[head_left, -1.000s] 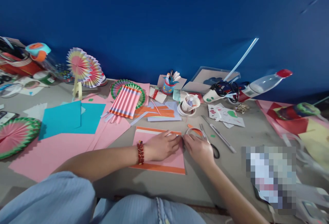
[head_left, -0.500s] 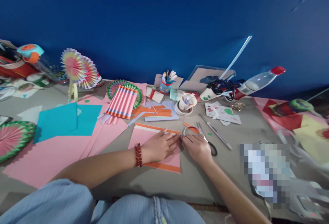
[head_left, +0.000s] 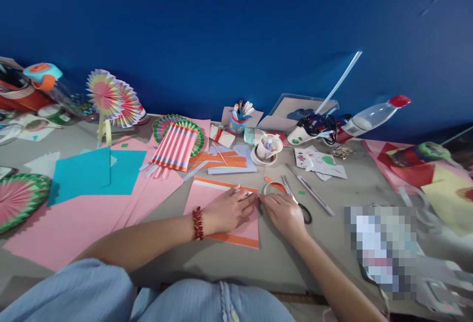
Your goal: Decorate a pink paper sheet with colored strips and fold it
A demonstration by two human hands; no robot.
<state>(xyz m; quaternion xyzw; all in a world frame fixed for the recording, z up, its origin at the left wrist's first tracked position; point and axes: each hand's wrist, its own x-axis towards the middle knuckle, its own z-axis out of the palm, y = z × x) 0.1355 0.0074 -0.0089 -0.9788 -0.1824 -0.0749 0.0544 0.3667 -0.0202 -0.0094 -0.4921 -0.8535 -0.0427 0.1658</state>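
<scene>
– Blue wall (head_left: 236,26) logged behind, grey table (head_left: 295,263) littered with craft paper. What is being handled?
– Pink sheet (head_left: 214,199) with orange borders. It is laid flat on the near middle of the table, straight ahead of the person. Left hand (head_left: 229,209) is rested on it, fingers curled toward the upper right corner. Right hand (head_left: 283,213) is set at the right edge, fingertips met with the left's.
– Grip state?
– Cannot be told for either. Fingertips are bunched together at the edge, and whether anything is pinched there is hidden. Neither hand is spread flat.
– Handling?
– Sheet is judged light, thin and floppy, easily creased or torn. It is likely to slide on the smooth table unless pinned. Best taken at an edge or corner, with the other hand pressed on the middle.
– Containers?
– Blue cup (head_left: 236,124) at the back, with brushes or pens stood in it; kinds too small to tell. White cup (head_left: 269,145) nearer, stuffed with paper scraps. Clear bottle (head_left: 369,115) with a red cap is laid tilted at the right; contents cannot be made out.
– Near the hands?
– Tape roll (head_left: 266,188) just beyond the right hand, scissors (head_left: 291,195) just beside it, handles partly covered by that hand. Red bead bracelet (head_left: 197,223) is worn on the left wrist. Teal paper (head_left: 92,174) and pleated fans (head_left: 111,98) are well apart at the left.
</scene>
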